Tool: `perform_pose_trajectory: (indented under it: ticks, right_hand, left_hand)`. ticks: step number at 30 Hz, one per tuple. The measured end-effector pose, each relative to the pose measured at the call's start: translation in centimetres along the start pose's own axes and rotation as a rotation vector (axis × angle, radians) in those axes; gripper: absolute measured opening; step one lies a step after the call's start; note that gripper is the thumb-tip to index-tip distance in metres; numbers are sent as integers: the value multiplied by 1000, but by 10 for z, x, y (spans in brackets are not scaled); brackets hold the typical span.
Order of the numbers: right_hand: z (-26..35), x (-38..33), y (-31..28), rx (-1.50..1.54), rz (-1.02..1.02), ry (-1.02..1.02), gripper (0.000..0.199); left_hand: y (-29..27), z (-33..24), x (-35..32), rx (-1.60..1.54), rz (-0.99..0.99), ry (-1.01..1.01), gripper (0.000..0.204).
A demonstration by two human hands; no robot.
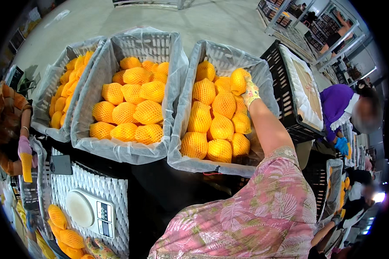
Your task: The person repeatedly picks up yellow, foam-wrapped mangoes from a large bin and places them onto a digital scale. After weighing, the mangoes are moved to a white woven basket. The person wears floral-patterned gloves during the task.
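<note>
My right hand [251,93], in a floral glove, is closed on a round fruit in a yellow foam net [238,81]. It holds the fruit at the far right of a grey crate [177,157] lined with thin white sheeting, above several other netted fruits [224,104]. At the lower edge, my left hand [100,249] wears a similar glove. Its visible fingers are apart, beside several netted fruits [71,238] on a white padded surface [121,203]; the rest of that hand is cut off. A white kitchen scale [90,213] with a bare round plate lies just beyond.
Two more lined crates of netted fruit, a middle one [121,151] and a left one [52,129], stand alongside. A black crate [285,103] adjoins on the right. A dark flat device [61,165] lies past the scale. Co-workers are at both sides, one in purple [338,105].
</note>
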State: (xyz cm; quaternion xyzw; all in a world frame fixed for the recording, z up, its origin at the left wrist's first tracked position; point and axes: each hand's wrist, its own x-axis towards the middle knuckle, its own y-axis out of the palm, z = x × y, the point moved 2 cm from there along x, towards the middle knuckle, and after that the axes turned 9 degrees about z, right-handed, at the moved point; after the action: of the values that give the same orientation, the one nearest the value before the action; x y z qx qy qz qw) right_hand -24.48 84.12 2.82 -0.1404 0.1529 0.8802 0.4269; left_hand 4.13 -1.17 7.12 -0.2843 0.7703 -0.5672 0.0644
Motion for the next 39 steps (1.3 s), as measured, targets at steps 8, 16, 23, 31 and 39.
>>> perform_pose_trajectory:
  ticks: [8,16,23,31,39]
  right_hand:
    - [-7,32,20,24,71,62,77]
    - [1,-60,34,-652,216,134,89]
    - [6,-53,48,-964,164,147,85]
    - [-3,-2,33,-801,-157,-863,33]
    - [30,-126,192,-681,463,-1018,44]
  left_hand:
    - [-3,-5,-2,34,-21,73,41]
    - [7,-19,-2,-51,-76,65,36]
    - [4,-24,-5,-128,-16,-44,35]
    - [13,-2,0,-40,-49,-54,38]
    - [6,-12,-10,-152,-96,-55,38]
